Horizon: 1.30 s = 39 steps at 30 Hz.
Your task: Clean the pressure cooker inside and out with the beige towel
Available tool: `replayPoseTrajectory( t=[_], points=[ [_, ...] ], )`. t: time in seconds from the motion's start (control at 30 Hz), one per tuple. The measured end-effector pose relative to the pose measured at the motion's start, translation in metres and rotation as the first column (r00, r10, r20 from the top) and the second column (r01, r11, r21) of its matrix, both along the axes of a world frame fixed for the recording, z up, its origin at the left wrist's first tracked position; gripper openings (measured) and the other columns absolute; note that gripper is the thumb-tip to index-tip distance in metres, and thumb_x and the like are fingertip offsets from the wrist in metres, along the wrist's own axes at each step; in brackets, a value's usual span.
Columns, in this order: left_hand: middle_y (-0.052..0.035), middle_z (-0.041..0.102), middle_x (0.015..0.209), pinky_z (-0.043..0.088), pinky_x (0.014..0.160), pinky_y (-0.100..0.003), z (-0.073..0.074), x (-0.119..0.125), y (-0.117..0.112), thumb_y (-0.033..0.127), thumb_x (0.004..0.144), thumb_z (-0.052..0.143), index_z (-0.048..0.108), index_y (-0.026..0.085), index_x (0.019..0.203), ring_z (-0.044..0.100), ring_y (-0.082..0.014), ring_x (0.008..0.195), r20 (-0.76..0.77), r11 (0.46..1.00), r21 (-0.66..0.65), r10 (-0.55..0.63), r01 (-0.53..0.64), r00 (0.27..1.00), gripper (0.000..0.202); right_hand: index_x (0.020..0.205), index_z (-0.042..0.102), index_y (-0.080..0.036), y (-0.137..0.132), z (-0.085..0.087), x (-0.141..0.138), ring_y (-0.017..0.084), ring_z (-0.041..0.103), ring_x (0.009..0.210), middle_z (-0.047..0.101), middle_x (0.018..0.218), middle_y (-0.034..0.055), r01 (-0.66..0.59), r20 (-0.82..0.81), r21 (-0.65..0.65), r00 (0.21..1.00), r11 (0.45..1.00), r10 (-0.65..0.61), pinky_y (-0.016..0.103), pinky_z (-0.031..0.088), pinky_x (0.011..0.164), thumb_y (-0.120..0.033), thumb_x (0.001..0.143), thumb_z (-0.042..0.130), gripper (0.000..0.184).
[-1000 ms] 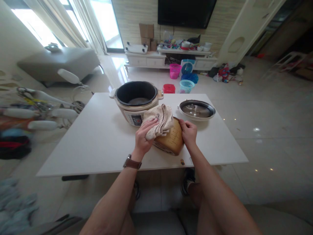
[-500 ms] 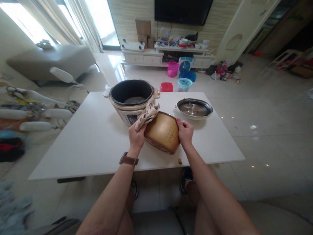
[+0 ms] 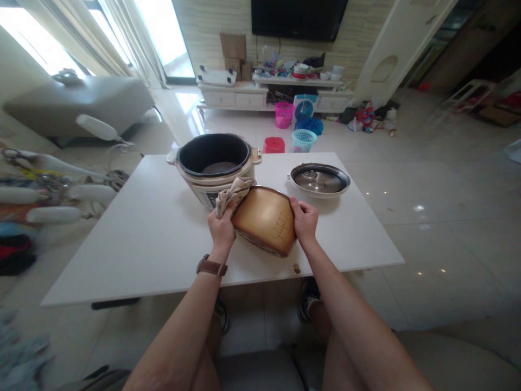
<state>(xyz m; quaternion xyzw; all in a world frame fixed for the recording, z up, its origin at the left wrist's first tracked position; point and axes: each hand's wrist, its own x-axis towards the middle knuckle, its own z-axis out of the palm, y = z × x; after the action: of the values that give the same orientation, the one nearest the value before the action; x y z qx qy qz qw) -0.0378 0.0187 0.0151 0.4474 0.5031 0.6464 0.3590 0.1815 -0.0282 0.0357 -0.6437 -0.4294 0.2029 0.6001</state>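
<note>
A golden-brown inner pot (image 3: 265, 220) lies tilted on its side on the white table (image 3: 154, 239), its mouth turned away from me. My left hand (image 3: 221, 230) is closed on a beige cloth (image 3: 233, 193) and presses it against the pot's left side. My right hand (image 3: 304, 219) grips the pot's right side. Just behind the pot stands the cream rice cooker body (image 3: 214, 163), its dark cavity uncovered.
A round steel-and-glass lid (image 3: 319, 180) lies on the table to the right of the cooker. A small brown speck (image 3: 297, 267) sits near the table's front edge. White-handled tools lie on a stand at the left. Baskets and a TV cabinet stand on the floor beyond.
My left hand has slid the cloth from the top of the pot down to its left side and bunched it there. The right hand keeps its grip on the pot.
</note>
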Motion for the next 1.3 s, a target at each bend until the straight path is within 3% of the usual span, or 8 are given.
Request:
replayPoseTrajectory(
  t=[0.3,0.9,1.3],
  points=[
    [-0.0073,0.082,0.096,0.06,0.098,-0.042,-0.001,0.001,-0.004,0.049,0.083,0.079,0.083,0.014,0.098,0.076,-0.0278,0.098,-0.067,0.999,0.005,0.034,-0.033,0.997,0.038,0.055,0.032,-0.025,0.002,-0.001,0.001,0.011,0.027,0.06,0.027,0.059,-0.0053,0.001,0.01,-0.024,1.0,1.0,-0.001,0.03,0.024,0.057,-0.077,0.084,0.061,0.066],
    [-0.0086,0.082,0.108,0.057,0.105,-0.044,0.006,0.004,-0.009,0.046,0.085,0.078,0.082,0.015,0.106,0.075,-0.0289,0.108,-0.073,1.0,0.028,0.008,-0.006,0.997,0.037,0.055,0.034,-0.024,0.001,-0.001,0.002,0.011,0.027,0.059,0.027,0.058,-0.0052,-0.009,-0.01,-0.015,1.0,1.0,0.008,0.03,0.022,0.056,-0.074,0.085,0.062,0.065],
    [-0.0085,0.082,0.105,0.058,0.103,-0.042,0.008,0.005,-0.01,0.044,0.086,0.077,0.082,0.015,0.106,0.075,-0.0288,0.108,-0.071,0.999,0.033,-0.005,0.008,0.997,0.035,0.055,0.034,-0.025,0.001,-0.001,0.002,0.012,0.027,0.059,0.027,0.058,-0.0051,-0.01,-0.002,-0.015,1.0,1.0,0.01,0.03,0.024,0.056,-0.075,0.085,0.061,0.065]
  ],
)
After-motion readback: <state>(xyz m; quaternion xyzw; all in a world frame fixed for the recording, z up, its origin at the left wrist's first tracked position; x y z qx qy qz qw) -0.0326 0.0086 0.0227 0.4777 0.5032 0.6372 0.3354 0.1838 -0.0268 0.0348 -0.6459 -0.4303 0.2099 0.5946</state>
